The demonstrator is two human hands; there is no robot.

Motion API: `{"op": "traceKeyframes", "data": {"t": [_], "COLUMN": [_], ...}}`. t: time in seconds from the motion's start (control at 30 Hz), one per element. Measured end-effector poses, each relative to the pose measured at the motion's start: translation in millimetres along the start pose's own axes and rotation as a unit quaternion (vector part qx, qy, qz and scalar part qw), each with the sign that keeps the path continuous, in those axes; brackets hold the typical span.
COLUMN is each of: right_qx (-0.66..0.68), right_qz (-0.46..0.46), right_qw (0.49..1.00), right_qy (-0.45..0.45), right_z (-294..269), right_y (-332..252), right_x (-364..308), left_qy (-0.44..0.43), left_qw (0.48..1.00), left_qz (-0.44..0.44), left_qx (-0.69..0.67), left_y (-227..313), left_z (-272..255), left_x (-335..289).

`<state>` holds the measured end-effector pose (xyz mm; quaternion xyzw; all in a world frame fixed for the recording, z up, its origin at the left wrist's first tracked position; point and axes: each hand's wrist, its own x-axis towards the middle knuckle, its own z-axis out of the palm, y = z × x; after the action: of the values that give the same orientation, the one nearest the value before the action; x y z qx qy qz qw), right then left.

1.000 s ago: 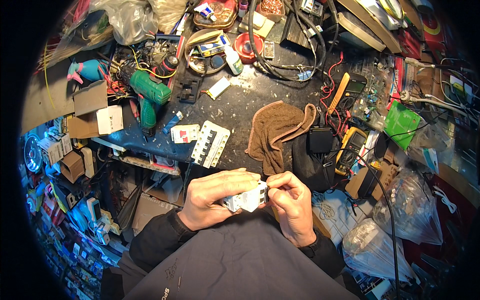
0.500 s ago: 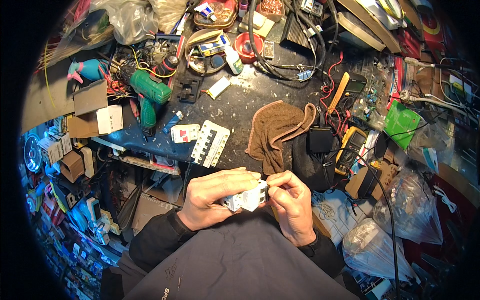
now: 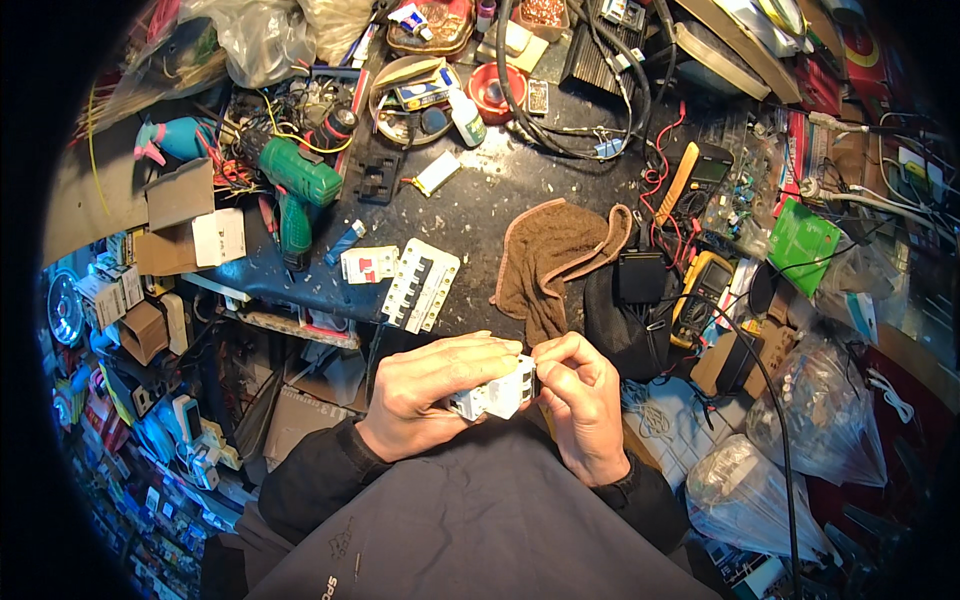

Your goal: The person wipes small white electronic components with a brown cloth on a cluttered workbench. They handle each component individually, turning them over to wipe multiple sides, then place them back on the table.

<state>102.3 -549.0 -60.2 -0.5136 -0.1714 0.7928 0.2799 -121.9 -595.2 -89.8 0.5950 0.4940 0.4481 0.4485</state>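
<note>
Fingers of the left hand (image 3: 425, 388) wrap over a small white switch block (image 3: 508, 390), held up in front of the dark jacket (image 3: 460, 510). The right hand (image 3: 584, 415) has its thumb and bent fingers at the block's right end, but I can't tell if they pinch it. The block seems to be past the near edge of the table (image 3: 480, 230), so a loose grip could let it fall. A tiny bit popping off could get lost in the brown cloth (image 3: 545, 255) near the hands. Farther out, a bump could knock down the long white switch row (image 3: 421, 287) or the green drill (image 3: 298, 185), both close to the edge.
</note>
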Motion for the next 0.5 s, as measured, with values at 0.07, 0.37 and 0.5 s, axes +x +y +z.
{"op": "traceKeyframes", "data": {"t": [0.07,0.37,0.5], "right_qx": [-0.006,-0.037,-0.029], "right_qz": [0.006,0.004,-0.009], "right_qw": [1.000,0.999,0.999], "right_qy": [0.003,-0.017,-0.029], "right_z": [-1.0,3.0,1.1], "right_y": [-0.3,-5.2,-5.5], "right_x": [0.8,-11.5,-11.9], "left_qy": [0.000,0.040,0.032], "left_qw": [1.000,0.978,0.984], "left_qz": [-0.006,-0.143,-0.127], "left_qx": [-0.024,-0.145,-0.118], "left_y": [-1.6,-7.0,-6.4], "left_z": [1.2,-0.5,-1.0], "left_x": [-2.1,-12.8,-12.1]}}
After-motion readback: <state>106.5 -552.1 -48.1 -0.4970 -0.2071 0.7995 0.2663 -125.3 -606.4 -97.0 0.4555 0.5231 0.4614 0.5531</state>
